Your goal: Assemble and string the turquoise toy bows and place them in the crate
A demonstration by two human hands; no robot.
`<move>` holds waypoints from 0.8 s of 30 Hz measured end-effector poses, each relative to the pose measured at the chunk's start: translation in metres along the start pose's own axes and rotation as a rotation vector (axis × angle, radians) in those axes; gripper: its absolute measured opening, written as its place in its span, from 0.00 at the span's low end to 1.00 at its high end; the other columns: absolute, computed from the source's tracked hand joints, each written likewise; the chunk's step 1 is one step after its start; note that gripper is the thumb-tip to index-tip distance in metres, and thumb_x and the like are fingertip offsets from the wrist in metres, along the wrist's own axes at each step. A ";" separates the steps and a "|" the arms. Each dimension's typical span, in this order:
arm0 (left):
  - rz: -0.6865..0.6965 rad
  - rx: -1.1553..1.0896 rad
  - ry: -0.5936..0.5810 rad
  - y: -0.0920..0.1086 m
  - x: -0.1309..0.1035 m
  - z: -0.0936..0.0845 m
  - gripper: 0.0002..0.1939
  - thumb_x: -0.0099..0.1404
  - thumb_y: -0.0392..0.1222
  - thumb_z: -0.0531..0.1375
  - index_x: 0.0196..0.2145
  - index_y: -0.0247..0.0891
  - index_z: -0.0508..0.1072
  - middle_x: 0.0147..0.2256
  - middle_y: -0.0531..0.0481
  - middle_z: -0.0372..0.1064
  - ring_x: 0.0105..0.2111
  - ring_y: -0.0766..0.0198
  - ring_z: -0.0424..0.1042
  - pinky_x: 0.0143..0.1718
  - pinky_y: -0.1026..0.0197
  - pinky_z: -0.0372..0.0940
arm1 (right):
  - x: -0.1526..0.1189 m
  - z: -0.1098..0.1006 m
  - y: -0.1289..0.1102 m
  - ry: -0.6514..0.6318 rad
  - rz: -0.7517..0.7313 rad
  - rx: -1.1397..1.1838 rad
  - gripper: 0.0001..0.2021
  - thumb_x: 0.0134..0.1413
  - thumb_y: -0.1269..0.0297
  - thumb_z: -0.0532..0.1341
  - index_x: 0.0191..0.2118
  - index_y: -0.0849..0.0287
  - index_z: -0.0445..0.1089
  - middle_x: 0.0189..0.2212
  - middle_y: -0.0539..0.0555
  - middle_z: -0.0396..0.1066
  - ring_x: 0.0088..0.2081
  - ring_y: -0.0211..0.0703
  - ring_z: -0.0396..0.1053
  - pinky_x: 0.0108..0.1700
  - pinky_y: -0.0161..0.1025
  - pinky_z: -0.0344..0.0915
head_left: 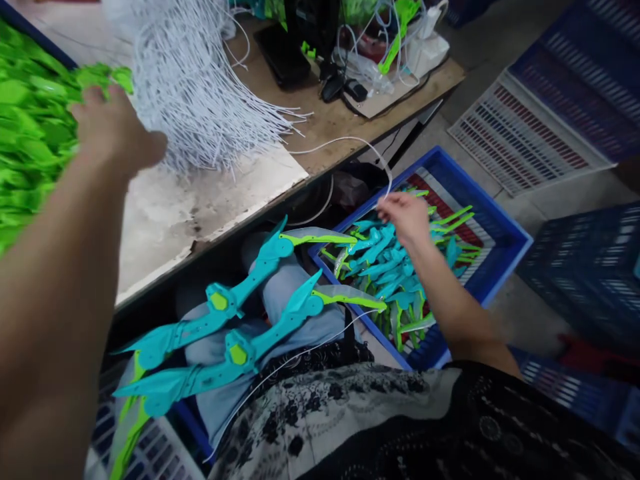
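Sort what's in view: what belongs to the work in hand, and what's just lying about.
Seemingly in use:
- white cord at the right hand
- white cord bundle
- green parts near the left hand
- turquoise bow-shaped pieces on the lap
- blue crate of similar pieces

Probably just lying about:
- black phone-like slab
- white plug block

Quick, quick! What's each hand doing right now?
Left hand: open, by the green pieces; can't tell if touching.
Right hand: fingers closed, holding a white cord.
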State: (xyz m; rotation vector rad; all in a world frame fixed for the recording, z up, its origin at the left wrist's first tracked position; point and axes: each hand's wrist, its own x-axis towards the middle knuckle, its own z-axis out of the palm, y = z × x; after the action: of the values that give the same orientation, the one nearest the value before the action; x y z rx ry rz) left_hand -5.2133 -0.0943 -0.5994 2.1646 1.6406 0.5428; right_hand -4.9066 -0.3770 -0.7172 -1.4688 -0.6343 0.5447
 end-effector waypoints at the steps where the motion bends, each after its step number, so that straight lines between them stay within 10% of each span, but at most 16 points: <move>1: 0.111 0.131 0.118 -0.001 -0.016 0.010 0.34 0.57 0.42 0.55 0.61 0.35 0.54 0.61 0.51 0.48 0.64 0.38 0.36 0.59 0.40 0.39 | -0.016 0.004 0.016 -0.032 0.048 -0.075 0.09 0.37 0.62 0.69 0.25 0.61 0.72 0.16 0.45 0.68 0.17 0.30 0.63 0.19 0.29 0.57; 4: 0.344 0.047 0.215 0.007 -0.084 0.045 0.23 0.61 0.43 0.55 0.54 0.41 0.65 0.57 0.47 0.59 0.58 0.47 0.56 0.59 0.47 0.50 | -0.049 0.007 0.048 -0.084 0.073 -0.253 0.11 0.40 0.57 0.67 0.25 0.61 0.72 0.16 0.47 0.68 0.20 0.34 0.64 0.22 0.32 0.60; 10: 0.209 -0.486 -0.670 0.029 -0.185 0.154 0.09 0.59 0.44 0.58 0.32 0.39 0.77 0.33 0.49 0.75 0.35 0.59 0.72 0.41 0.60 0.64 | -0.067 0.005 0.066 -0.127 0.035 -0.383 0.14 0.44 0.52 0.63 0.25 0.60 0.71 0.19 0.49 0.68 0.23 0.36 0.63 0.26 0.34 0.59; 16: -0.448 -1.002 -1.017 0.035 -0.191 0.226 0.06 0.58 0.34 0.61 0.34 0.31 0.75 0.30 0.44 0.75 0.30 0.61 0.74 0.35 0.61 0.67 | -0.070 0.007 0.076 -0.105 -0.066 -0.480 0.14 0.49 0.52 0.61 0.27 0.59 0.72 0.22 0.49 0.69 0.24 0.35 0.62 0.28 0.34 0.59; 24: -0.479 -1.232 -1.366 0.058 -0.184 0.262 0.04 0.60 0.34 0.62 0.32 0.29 0.73 0.29 0.42 0.74 0.28 0.65 0.75 0.38 0.62 0.68 | -0.075 0.007 0.086 -0.109 -0.429 -0.641 0.09 0.55 0.58 0.60 0.29 0.56 0.72 0.34 0.54 0.70 0.39 0.43 0.67 0.43 0.43 0.65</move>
State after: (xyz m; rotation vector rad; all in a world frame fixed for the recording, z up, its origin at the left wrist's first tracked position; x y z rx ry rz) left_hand -5.0774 -0.3020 -0.8092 0.7104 0.5938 -0.1415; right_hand -4.9618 -0.4195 -0.8074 -1.8260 -1.2534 0.0772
